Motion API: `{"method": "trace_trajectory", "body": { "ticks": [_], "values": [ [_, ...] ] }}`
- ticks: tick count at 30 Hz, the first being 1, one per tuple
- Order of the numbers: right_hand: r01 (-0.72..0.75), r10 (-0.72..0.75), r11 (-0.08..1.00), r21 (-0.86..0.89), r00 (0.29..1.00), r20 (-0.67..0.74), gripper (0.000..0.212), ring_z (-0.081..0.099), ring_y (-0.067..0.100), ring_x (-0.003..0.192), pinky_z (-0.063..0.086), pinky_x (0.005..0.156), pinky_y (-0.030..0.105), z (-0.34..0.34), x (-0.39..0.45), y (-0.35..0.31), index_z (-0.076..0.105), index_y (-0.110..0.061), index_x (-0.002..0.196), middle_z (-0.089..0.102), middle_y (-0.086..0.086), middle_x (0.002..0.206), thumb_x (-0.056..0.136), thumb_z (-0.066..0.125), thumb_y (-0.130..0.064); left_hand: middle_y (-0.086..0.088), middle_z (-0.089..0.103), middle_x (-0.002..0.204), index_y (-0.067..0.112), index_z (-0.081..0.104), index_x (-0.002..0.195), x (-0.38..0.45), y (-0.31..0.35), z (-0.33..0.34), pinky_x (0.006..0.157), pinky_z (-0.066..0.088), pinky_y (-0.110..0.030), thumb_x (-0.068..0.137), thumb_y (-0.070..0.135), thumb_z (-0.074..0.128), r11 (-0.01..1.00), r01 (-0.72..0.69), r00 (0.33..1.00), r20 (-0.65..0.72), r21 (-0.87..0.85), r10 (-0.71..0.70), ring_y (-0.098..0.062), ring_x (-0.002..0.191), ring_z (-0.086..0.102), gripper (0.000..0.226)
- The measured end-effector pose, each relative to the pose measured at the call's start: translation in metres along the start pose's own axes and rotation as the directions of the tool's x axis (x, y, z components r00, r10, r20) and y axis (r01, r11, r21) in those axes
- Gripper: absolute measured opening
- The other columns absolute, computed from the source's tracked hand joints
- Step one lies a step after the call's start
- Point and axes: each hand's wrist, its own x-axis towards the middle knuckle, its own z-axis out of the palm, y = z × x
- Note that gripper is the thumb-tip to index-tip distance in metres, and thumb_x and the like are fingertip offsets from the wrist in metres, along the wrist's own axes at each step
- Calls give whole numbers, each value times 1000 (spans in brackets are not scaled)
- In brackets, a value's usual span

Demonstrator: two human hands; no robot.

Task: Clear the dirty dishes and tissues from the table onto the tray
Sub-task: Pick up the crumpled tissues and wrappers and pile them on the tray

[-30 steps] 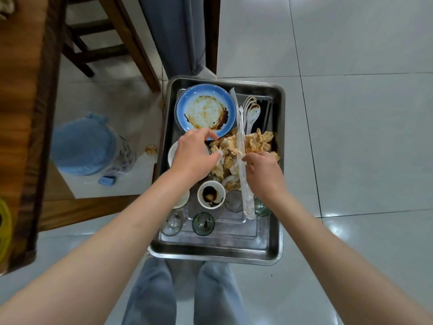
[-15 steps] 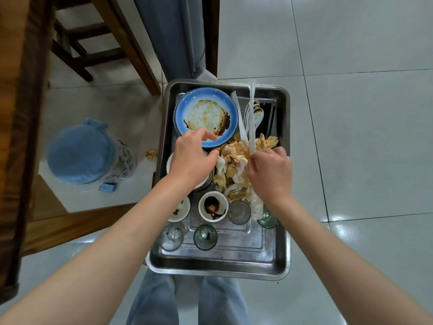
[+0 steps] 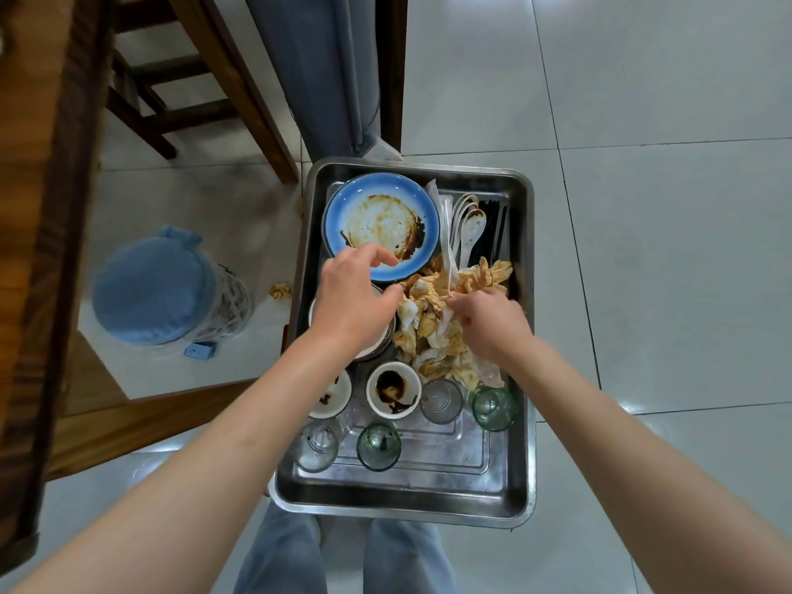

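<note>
A steel tray [image 3: 428, 497] rests on my lap. It holds a dirty blue plate [image 3: 381, 220], white spoons [image 3: 469, 227], black chopsticks [image 3: 497, 225], stained tissues [image 3: 433, 323], two sauce-stained white cups [image 3: 392, 390] and several small glasses [image 3: 379, 443]. My left hand [image 3: 355, 297] hovers over stacked white bowls beside the tissues, fingers curled with nothing visible in them. My right hand [image 3: 488, 319] presses into the tissue pile, pinching a clear plastic wrapper [image 3: 448, 267].
A blue-lidded bin [image 3: 158, 289] stands on the tiled floor to the left, with a crumpled tissue [image 3: 280, 290] lying near it. A wooden table edge [image 3: 47, 207] runs down the left side, and chair legs [image 3: 240, 87] stand beyond the tray.
My right hand has lowered the plastic wrapper from upright down into the tissue pile. My left hand has stayed above the bowls.
</note>
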Motion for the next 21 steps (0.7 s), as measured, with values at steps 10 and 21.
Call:
{"method": "trace_trajectory", "body": {
  "ticks": [10,21],
  "values": [
    [63,-65,997,-52,997,-33,67,13,27,144,14,110,57,11,-10,-1,28,-19,146,50,7,138,83,40,3,0,55,114,24,56,106,-5,0,2,88,35,-25,85,23,65,1000,5,1000,0,-18,-5,-18,113,47,23],
    [108,-135,989,-99,937,-323,17,47,20,73,44,61,31,13,-18,7,68,-10,76,60,2,79,86,56,-16,2,55,113,25,57,107,-6,0,4,85,33,-24,85,25,65,1000,17,1000,5,-25,-16,-16,113,47,24]
  ]
}}
